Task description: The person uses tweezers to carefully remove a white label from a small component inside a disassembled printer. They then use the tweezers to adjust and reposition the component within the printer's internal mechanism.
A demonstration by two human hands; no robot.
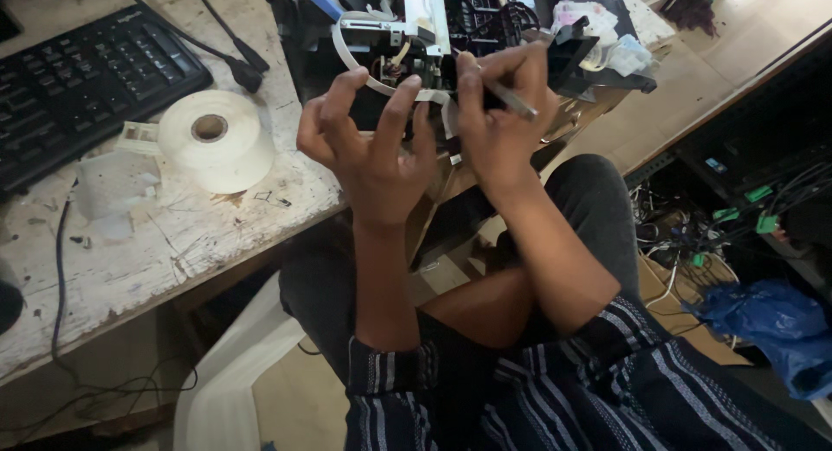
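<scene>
Printer [433, 35] sits at the worktop's [173, 234] far edge, right against the fingertips. Left hand [373, 148] spreads loose fingers on it; right hand [498, 126] pinches a screwdriver [511, 100], wrists crossed.

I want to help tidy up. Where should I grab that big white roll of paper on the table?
Best guess: take the white paper roll around its outer curved wall, coming down from above with fingers spread on opposite sides. It lies flat on the worn table with its core hole facing up, and its sides look free. The keyboard sits close behind, so come from the front edge.
</scene>
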